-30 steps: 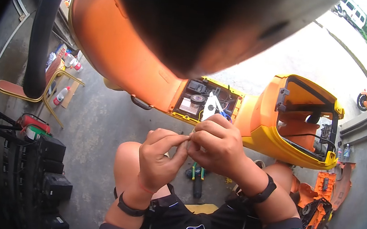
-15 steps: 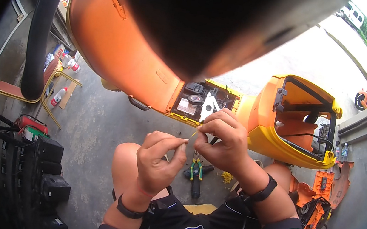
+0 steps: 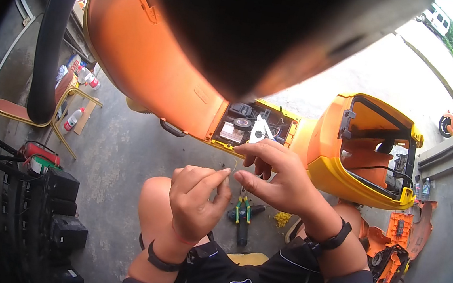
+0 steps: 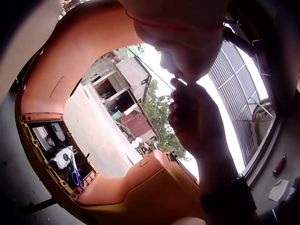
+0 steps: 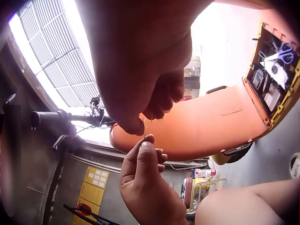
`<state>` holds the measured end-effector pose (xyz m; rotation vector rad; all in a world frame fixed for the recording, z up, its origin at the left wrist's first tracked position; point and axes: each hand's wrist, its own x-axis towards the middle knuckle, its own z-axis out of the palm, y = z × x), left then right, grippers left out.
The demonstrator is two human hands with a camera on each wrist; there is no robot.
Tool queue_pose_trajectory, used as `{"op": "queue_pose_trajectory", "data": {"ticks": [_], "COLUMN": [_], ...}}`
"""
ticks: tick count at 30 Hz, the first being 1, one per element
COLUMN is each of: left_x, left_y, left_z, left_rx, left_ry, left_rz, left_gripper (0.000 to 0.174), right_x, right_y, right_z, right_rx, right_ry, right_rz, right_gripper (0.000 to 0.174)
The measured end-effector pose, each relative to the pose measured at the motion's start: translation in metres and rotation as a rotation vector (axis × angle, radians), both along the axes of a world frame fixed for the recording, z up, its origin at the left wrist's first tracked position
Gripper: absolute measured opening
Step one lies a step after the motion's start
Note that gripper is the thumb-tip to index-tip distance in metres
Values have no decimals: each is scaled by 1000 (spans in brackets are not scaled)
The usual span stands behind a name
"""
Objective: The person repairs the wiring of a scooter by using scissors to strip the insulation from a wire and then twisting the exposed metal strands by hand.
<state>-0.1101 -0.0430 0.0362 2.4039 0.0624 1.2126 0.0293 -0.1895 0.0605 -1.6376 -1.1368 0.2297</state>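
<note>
My left hand (image 3: pixel 196 197) pinches a thin yellowish strand (image 3: pixel 236 164) between thumb and index finger, its free end standing up from the fingertips. Close by on the right, my right hand (image 3: pixel 276 174) has its thumb and fingers apart around the space beside the strand. In the right wrist view, the right thumb and fingers hover just above the left fingertips (image 5: pixel 147 144). Beyond both hands lies the open compartment (image 3: pixel 217 134) of an orange and yellow scooter body, with a roll of tape (image 3: pixel 242 123) in it. Blue-handled scissors (image 4: pixel 76 177) also lie there.
Pliers with green and yellow handles (image 3: pixel 242 209) lie on the floor by a dark tool (image 3: pixel 242 234). A small yellow heap (image 3: pixel 282 219) is right of them. Black boxes (image 3: pixel 67 230) line the left; orange scooter parts (image 3: pixel 393 246) lie at the right. Bottles (image 3: pixel 73 119) stand near a chair.
The hands met at the fingertips, then parted. My right fingers have opened and spread away from the strand, while the left hand keeps its pinch and has turned slightly.
</note>
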Motion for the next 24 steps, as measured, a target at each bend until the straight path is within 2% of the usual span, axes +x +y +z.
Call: {"op": "queue_pose_trajectory", "data": {"ticks": [4, 8, 13, 20, 23, 24], "left_x": [2, 2, 1, 0, 0, 0], "left_y": [0, 0, -2, 0, 0, -1], "left_z": [-3, -3, -2, -5, -5, -5], "left_rx": [9, -8, -52, -57, -51, -51], "left_ry": [-4, 3, 4, 1, 7, 11], "left_rz": [-4, -10, -42, -63, -55, -53], "left_gripper": [30, 29, 25, 24, 24, 24], "right_x": [4, 2, -5, -18, -20, -21], "right_y": [-2, 2, 7, 15, 19, 23], "right_z": [-10, -19, -24, -24, -35, -40], "right_rx": [-33, -1, 65, 58, 82, 97], "right_ry": [200, 265, 572, 699, 666, 555], "right_rz": [81, 71, 59, -15, -30, -105], "right_gripper": [25, 17, 15, 15, 14, 14]}}
